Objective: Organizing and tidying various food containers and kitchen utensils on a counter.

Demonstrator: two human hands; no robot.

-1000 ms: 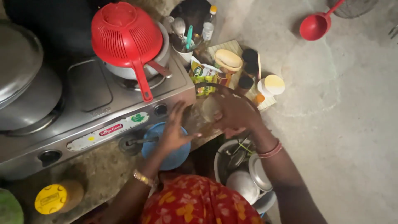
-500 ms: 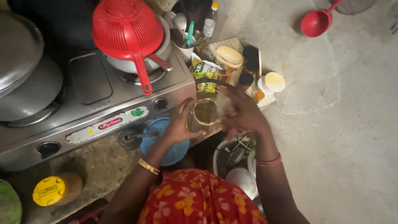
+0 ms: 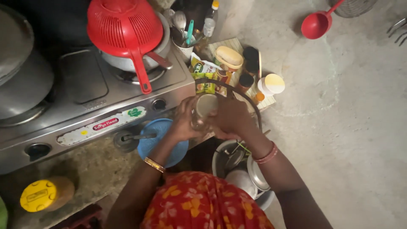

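Clear glass jar (image 3: 205, 109) upright, mouth facing up toward the camera, clasped on both sides by left hand (image 3: 185, 123) and right hand (image 3: 231, 119), fingers curled tight, beside the gas stove (image 3: 89, 101)

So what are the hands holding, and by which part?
Both the left hand and right hand clasp a clear glass jar by its sides.
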